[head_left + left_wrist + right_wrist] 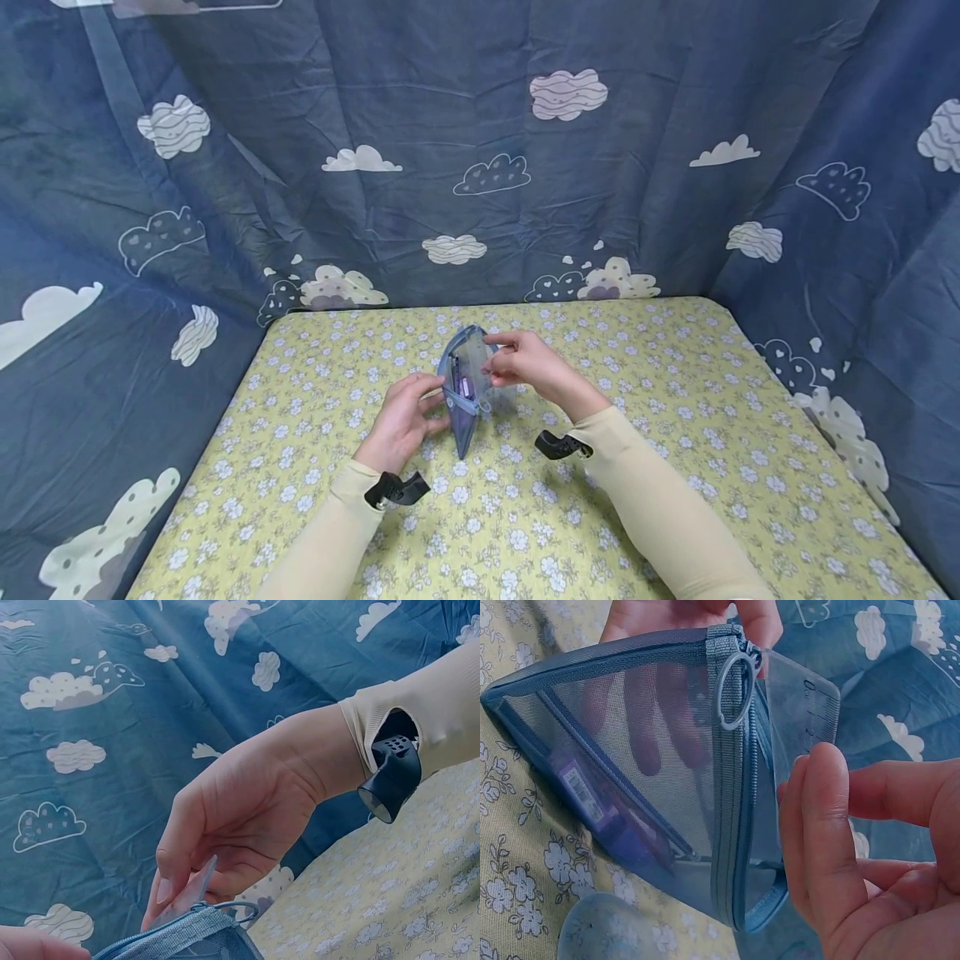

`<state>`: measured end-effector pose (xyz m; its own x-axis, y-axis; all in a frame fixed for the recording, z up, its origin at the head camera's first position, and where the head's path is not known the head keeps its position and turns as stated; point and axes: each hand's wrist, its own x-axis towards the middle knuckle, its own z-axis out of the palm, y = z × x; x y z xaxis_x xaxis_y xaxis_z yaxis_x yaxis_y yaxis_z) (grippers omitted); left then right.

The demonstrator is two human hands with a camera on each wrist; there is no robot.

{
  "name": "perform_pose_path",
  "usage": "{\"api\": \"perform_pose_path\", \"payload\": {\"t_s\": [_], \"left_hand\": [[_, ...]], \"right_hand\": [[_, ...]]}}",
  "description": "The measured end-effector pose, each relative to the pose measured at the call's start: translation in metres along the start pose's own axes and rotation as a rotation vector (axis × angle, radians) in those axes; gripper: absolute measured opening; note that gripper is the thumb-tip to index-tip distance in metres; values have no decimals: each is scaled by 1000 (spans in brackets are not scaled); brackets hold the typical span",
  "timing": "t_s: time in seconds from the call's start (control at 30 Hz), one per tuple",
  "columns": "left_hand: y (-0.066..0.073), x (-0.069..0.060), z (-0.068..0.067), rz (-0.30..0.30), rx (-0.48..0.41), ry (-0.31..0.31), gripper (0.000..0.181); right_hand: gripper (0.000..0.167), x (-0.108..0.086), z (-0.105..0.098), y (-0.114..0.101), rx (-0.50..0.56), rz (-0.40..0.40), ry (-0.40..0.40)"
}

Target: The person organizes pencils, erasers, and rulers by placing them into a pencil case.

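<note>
A blue mesh zip pouch (462,429) stands over the table with its zipped mouth gaping. My left hand (405,417) holds it from the left side, and several fingers show through the mesh in the right wrist view. At the mouth, my right hand (531,367) pinches a clear plastic ruler (801,701) with printed scale marks. Its lower part is hidden by the fingers and pouch. Low inside the pouch lies a purple packet (592,799) with a barcode label. A ring pull (736,690) hangs at the zip's end.
A yellow floral cloth (510,533) covers the table. Blue cloud-print curtains (450,125) stand along its back and sides. A clear, round-edged piece (604,930) shows beside the pouch in the right wrist view; its kind is unclear.
</note>
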<state>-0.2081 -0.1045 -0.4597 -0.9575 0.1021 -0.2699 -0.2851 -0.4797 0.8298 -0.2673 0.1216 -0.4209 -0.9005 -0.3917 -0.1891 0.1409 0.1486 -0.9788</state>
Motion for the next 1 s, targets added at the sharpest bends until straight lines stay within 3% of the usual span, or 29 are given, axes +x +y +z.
{"api": "perform_pose_path", "payload": {"t_s": [1.0], "left_hand": [[-2, 2, 0, 10, 31, 14, 14]], "right_hand": [[66, 13, 22, -3, -115, -16, 26]]}}
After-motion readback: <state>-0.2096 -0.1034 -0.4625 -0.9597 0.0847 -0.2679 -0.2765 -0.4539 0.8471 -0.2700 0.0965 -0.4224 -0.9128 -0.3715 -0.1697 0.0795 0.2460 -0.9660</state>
